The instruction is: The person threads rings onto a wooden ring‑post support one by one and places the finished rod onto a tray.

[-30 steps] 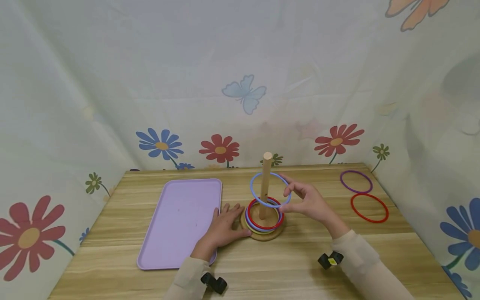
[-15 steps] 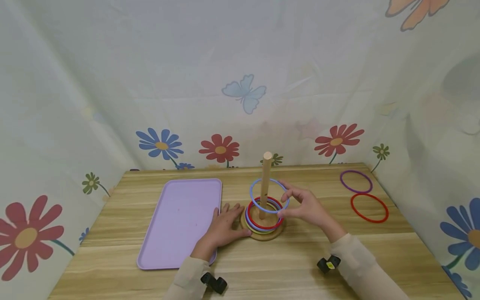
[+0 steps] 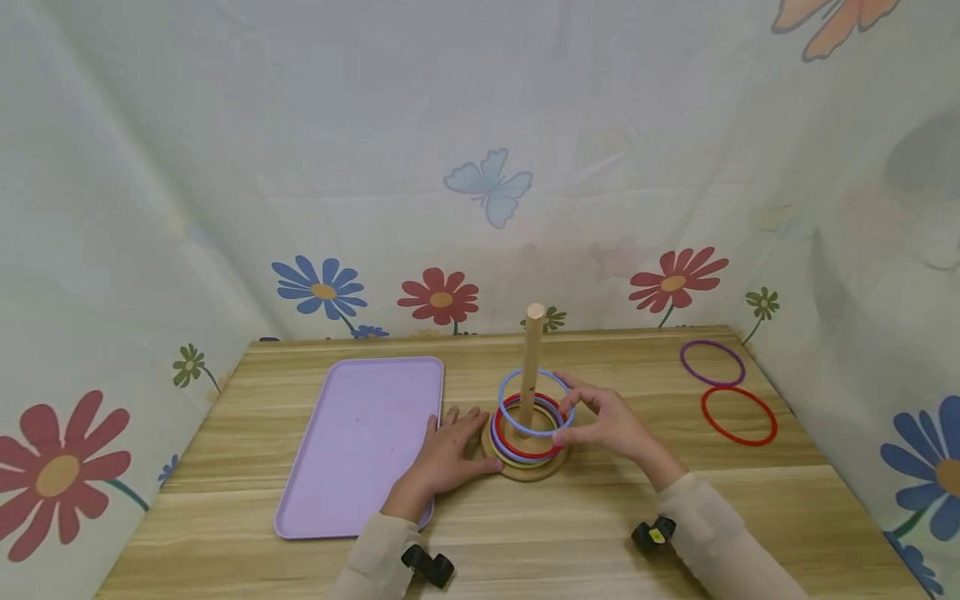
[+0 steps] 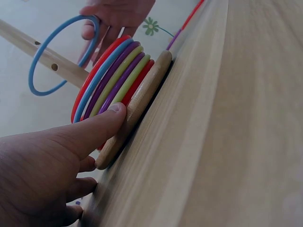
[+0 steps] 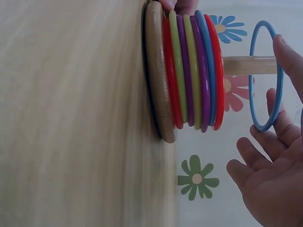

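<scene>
My right hand (image 3: 607, 421) pinches a light blue ring (image 4: 32, 72) between thumb and fingers. The ring encircles the upright wooden peg (image 3: 532, 350), tilted and apart from the stack below. Round the foot of that peg lie several stacked rings in red, blue, purple and yellow-green; a red ring (image 5: 218, 71) is on top. Beneath them is the round wooden base (image 3: 528, 474). At the base's left side rests my left hand (image 3: 446, 454), fingers spread. In the left wrist view its thumb (image 4: 106, 120) presses the base's edge, while its other fingers reach down to the table.
A lilac tray (image 3: 360, 450) lies on the wooden table (image 3: 570, 542) at the left, partly under the left forearm. Far right on the table, a purple ring (image 3: 683, 360) touches or overlaps a red ring (image 3: 774, 425). Flowered cloth (image 3: 375, 167) hangs behind the table.
My right hand has lowered the light blue ring along the peg and shifted slightly left, bringing it nearer the stack. The left hand has stayed at the base.
</scene>
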The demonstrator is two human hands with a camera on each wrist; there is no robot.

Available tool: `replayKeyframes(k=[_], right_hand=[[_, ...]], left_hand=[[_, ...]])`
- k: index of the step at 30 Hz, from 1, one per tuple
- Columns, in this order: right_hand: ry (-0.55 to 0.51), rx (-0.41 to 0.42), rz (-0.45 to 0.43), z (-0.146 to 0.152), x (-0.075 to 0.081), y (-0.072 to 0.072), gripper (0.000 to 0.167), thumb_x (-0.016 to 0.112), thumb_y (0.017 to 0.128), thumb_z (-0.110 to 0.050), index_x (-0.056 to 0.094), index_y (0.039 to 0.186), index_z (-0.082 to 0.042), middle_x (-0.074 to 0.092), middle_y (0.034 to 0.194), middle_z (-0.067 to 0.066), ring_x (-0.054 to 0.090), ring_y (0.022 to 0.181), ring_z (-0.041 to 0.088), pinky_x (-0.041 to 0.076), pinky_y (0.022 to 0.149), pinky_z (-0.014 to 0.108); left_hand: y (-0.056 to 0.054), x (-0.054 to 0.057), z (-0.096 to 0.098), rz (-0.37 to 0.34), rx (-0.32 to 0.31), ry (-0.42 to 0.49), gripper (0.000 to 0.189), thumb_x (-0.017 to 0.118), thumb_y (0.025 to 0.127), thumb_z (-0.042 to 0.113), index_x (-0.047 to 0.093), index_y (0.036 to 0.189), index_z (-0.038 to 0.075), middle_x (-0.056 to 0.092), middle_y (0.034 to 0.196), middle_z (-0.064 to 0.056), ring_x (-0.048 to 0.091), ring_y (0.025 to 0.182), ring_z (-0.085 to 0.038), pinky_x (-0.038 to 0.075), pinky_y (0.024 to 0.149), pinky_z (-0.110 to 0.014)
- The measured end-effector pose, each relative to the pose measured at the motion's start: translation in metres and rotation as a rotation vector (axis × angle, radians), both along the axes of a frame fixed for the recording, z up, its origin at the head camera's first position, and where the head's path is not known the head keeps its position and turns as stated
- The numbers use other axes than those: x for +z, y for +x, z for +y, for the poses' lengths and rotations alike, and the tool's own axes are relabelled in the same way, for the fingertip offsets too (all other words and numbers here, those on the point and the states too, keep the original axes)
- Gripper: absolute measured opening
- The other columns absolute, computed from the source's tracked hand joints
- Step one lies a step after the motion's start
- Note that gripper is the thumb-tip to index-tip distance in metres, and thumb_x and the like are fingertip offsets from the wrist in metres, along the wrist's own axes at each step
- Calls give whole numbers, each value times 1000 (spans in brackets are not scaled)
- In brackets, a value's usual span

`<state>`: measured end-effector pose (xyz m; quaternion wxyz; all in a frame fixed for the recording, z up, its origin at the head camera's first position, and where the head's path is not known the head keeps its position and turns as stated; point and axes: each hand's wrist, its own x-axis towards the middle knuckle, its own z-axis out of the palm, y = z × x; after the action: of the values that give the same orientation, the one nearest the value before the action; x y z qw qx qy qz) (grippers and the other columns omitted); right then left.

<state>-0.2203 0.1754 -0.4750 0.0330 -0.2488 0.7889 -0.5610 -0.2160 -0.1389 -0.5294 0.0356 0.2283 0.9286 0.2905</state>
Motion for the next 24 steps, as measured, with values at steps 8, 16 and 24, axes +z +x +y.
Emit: replayKeyframes(k=[8, 16, 24], right_hand=[[19, 2, -36, -3, -5, 1, 31, 94, 79, -11, 69, 96, -3, 44, 162, 21, 32, 154, 45, 17, 124, 67], [56, 11, -37, -3, -16, -4, 30, 95, 79, -13, 70, 94, -9, 46, 160, 22, 36, 152, 45, 21, 124, 66], [64, 29, -76, -3, -20, -5, 34, 96, 77, -14, 70, 97, -4, 45, 161, 23, 35, 153, 44, 21, 125, 62]], left_hand=[[0, 1, 0, -1, 5, -1, 90, 78, 89, 60, 50, 158, 10, 43, 164, -16, 24, 154, -53, 5, 122, -74], [0, 0, 0, -1, 8, 1, 90, 79, 88, 59, 51, 157, 9, 43, 164, -16, 25, 154, -52, 6, 122, -74], [1, 0, 0, 4, 5, 5, 89, 79, 88, 59, 51, 157, 10, 44, 164, -16, 25, 154, -52, 5, 122, -74]])
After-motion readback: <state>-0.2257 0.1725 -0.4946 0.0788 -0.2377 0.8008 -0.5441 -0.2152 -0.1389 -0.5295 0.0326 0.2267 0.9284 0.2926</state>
